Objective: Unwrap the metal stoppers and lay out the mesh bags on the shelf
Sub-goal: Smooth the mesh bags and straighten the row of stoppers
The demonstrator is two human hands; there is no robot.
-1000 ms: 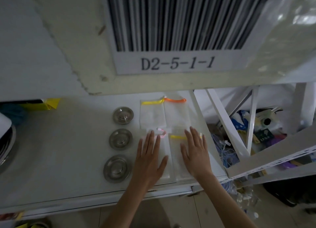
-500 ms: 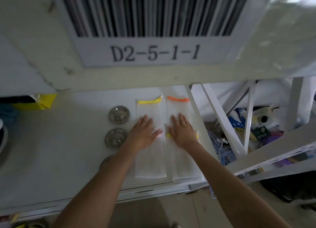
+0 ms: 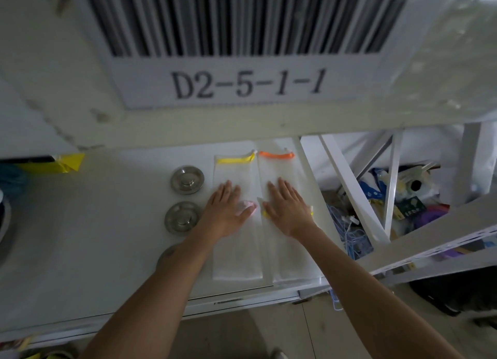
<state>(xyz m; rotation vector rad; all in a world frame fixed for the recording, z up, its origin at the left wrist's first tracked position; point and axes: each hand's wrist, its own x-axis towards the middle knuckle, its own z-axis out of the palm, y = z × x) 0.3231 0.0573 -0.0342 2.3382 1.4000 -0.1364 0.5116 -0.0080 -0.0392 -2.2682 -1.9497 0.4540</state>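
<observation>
Several white mesh bags lie flat in two columns on the white shelf (image 3: 94,237). The far left bag (image 3: 233,170) has a yellow band, the far right bag (image 3: 278,167) an orange one. Nearer lie the near left bag (image 3: 236,253), with a pink band, and the near right bag (image 3: 291,259). My left hand (image 3: 228,210) presses flat where the left bags meet. My right hand (image 3: 287,209) presses flat on the right column. Two round metal stoppers (image 3: 187,179) (image 3: 183,217) sit left of the bags. My left forearm partly hides a third stopper (image 3: 165,255).
A shelf beam with a barcode label reading D2-5-1-1 (image 3: 246,84) hangs close overhead. White diagonal braces (image 3: 349,186) stand right of the bags, with a cluttered pile of packets and cables (image 3: 403,202) behind. A yellow packet (image 3: 64,162) lies at the back left.
Both hands have slid from the near bags toward the back, along the two columns of bags. The view has shifted and my forearms reach farther in.
</observation>
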